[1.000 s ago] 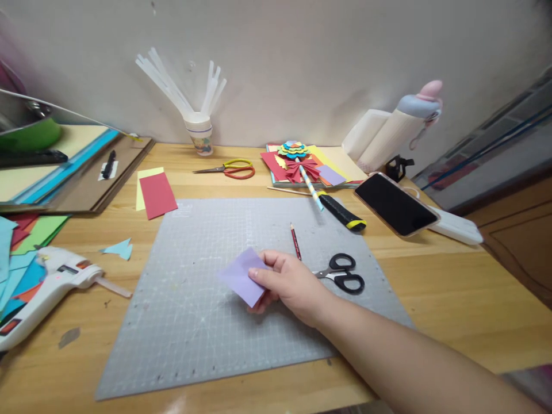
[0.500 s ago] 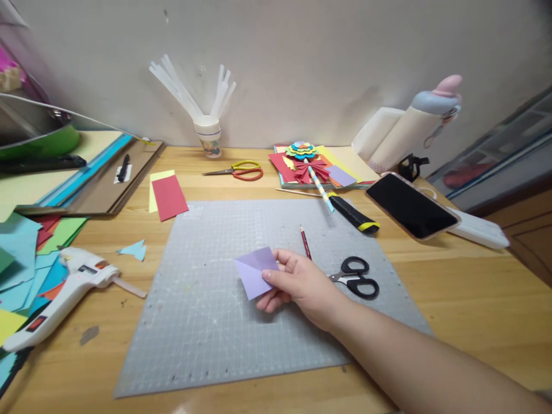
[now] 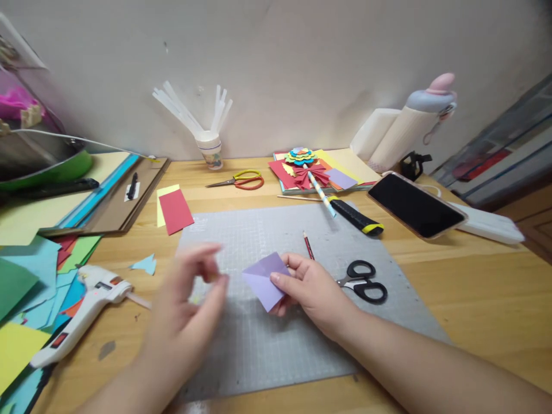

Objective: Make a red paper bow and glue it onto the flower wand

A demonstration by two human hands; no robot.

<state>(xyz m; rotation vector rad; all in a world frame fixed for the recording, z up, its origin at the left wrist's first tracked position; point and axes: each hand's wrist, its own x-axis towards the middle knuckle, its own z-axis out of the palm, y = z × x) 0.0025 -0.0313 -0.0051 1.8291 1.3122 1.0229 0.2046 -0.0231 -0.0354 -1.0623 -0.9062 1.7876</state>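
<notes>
My right hand (image 3: 313, 287) pinches a folded piece of purple paper (image 3: 267, 282) between thumb and fingers above the grey cutting mat (image 3: 259, 356). A crease line runs across the paper. To the left of it, my left hand (image 3: 190, 305) is raised, smeared a little by motion. Its fingers are curled but thumb and forefinger stand apart, and nothing shows between them. Black-handled scissors (image 3: 366, 282) lie on the mat beside my right wrist, their blades partly hidden by that hand. A short dark red pencil (image 3: 308, 246) lies just beyond the hand.
A white glue gun (image 3: 86, 310) lies at left by coloured paper scraps (image 3: 26, 282). Further back are red paper (image 3: 176, 211), yellow-and-red scissors (image 3: 241, 180) and a cup of glue sticks (image 3: 210, 150). A paper flower (image 3: 302, 156), a black-and-yellow cutter (image 3: 356, 217) and a phone (image 3: 416, 204) occupy the right.
My left hand has come into view from the lower left, near the purple paper. The right hand still holds the paper. The whole view has shifted slightly.
</notes>
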